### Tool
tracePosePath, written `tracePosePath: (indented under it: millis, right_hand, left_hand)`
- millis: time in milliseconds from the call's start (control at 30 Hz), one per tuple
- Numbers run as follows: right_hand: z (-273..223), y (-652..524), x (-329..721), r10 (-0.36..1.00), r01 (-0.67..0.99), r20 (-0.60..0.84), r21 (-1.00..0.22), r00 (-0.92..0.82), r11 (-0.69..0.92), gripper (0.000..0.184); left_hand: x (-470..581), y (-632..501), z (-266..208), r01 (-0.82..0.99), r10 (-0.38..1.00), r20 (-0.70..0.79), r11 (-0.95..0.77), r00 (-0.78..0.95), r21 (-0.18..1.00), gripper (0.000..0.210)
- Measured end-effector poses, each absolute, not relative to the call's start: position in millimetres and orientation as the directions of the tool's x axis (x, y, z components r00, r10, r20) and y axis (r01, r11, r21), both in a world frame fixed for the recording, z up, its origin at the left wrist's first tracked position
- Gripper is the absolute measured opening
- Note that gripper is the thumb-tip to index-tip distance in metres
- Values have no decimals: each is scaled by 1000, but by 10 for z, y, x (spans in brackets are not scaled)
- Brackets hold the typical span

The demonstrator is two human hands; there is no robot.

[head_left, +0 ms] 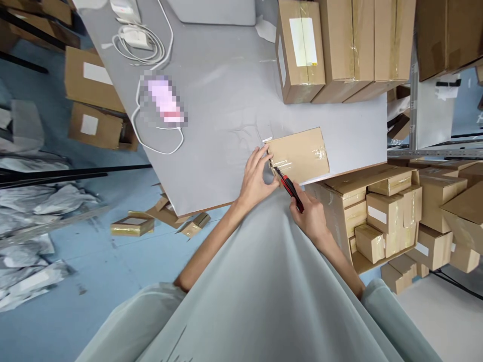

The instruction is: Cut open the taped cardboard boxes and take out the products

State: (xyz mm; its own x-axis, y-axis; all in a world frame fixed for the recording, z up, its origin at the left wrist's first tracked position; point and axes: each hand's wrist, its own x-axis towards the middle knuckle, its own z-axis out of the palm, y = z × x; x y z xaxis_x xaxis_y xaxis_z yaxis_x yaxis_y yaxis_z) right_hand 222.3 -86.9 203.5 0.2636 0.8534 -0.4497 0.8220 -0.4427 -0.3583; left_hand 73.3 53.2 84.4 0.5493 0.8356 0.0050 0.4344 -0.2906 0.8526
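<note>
Grip: left hand (256,178) first, at eight o'clock of the small box (302,153), fingers spread at its left end, thumb apart; whether it grips, I can't tell from here. Right hand (312,215), half past five, I see curled around a red-and-black cutter (290,190), tip towards eleven, right at that same end; cutting or not, I can't make out.
Grey bags (33,284): way over at nine, heaped above blue floor.
White adapter (136,37): ten o'clock on the grey table (222,75), cable coiled about it.
Pixelated object (166,98): ten again, pink and lilac, nearer the box.
Small box: there, lying flat near the table's front edge, slightly turned, shiny tape at both ends.
Taped cartons (335,45): one o'clock, side by side on the table.
Large carton (336,213): four o'clock, past the edge, packed with smaller boxes (381,211).
</note>
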Motion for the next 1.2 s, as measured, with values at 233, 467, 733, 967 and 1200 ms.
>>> tracePosePath:
  millis: [233, 467, 733, 967, 1200]
  right_hand:
    - [1991, -877, 2131, 837, 846, -467, -287, 286, -449, 60]
    - [2111, -831, 2050, 815, 865, -499, -222, 296, -450, 61]
    - [2329, -657, 1873, 709, 883, -618, -50, 339, -466, 63]
    - [2409, -487, 1694, 592, 896, -728, 71, 346, -438, 66]
    - [2445, -658, 1722, 677, 867, -626, -4, 387, -499, 64]
  left_hand:
    - [698, 542, 823, 405, 815, 14, -303, 580, 863, 70]
    - [588, 613, 822, 364, 761, 35, -350, 648, 863, 74]
    - [680, 710, 641, 283, 685, 34, -345, 728, 895, 124]
    - [787, 668, 457, 246, 698, 98, -376, 709, 893, 132]
    - [744, 756, 475, 247, 657, 141, -462, 741, 852, 141]
